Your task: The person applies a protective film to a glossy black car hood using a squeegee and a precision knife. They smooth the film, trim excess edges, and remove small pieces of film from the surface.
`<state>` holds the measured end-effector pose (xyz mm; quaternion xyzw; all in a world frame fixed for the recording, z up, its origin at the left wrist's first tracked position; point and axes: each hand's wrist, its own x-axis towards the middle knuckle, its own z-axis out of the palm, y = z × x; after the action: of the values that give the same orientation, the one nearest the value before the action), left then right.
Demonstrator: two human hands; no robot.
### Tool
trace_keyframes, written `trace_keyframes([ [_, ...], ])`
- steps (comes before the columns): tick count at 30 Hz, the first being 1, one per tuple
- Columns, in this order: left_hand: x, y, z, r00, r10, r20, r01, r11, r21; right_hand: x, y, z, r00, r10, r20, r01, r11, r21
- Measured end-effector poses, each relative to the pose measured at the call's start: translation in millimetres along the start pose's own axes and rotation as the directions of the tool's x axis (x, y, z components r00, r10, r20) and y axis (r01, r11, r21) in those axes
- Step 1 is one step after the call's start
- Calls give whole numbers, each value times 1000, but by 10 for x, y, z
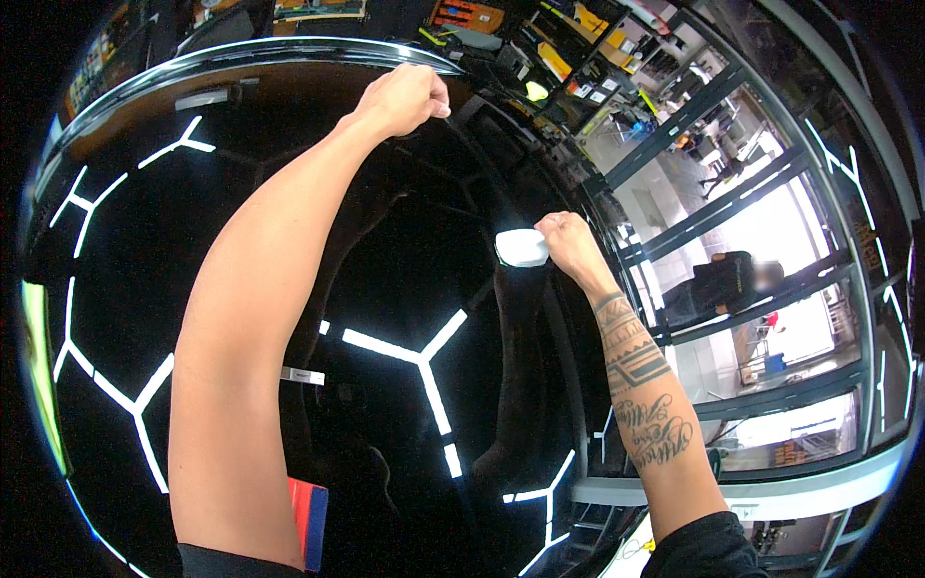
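Note:
A large glossy black panel (pixel 424 289), which looks like car bodywork, fills the middle and mirrors white light strips. My left hand (pixel 407 99) is stretched to its far edge with the fingers curled together; whatever they pinch, if anything, is too small to make out. Nearer and to the right, my right hand (pixel 570 241) is closed on one end of a small white rounded pad (pixel 521 248), which is at the panel surface. Beside my left forearm lies a flat red and blue piece (pixel 313 525), partly hidden by the arm.
A bright trim strip (pixel 260 46) curves along the panel's far edge. At the far right-centre stand cluttered shelves (pixel 554 58) with yellow and orange items. Dark-framed windows (pixel 761 222) line the right, and a person in dark clothes (pixel 713 286) appears there.

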<state>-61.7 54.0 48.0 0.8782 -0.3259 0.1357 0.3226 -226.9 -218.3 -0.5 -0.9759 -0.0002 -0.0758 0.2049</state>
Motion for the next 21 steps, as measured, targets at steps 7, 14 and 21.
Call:
trace_keyframes([
  [7, -285, -303, -20, 997, -30, 77, 32, 999, -35, 76, 132, 20, 955, -296, 30, 296, 935, -197],
  [14, -690, -216, -133, 998, -10, 57, 13, 998, -56, 74, 96, -6, 885, -460, 68, 457, 833, -313],
  [21, -1045, -109, -213, 991, 129, 35, -129, 992, 8, 103, 150, -43, 885, -459, 75, 461, 844, -274],
])
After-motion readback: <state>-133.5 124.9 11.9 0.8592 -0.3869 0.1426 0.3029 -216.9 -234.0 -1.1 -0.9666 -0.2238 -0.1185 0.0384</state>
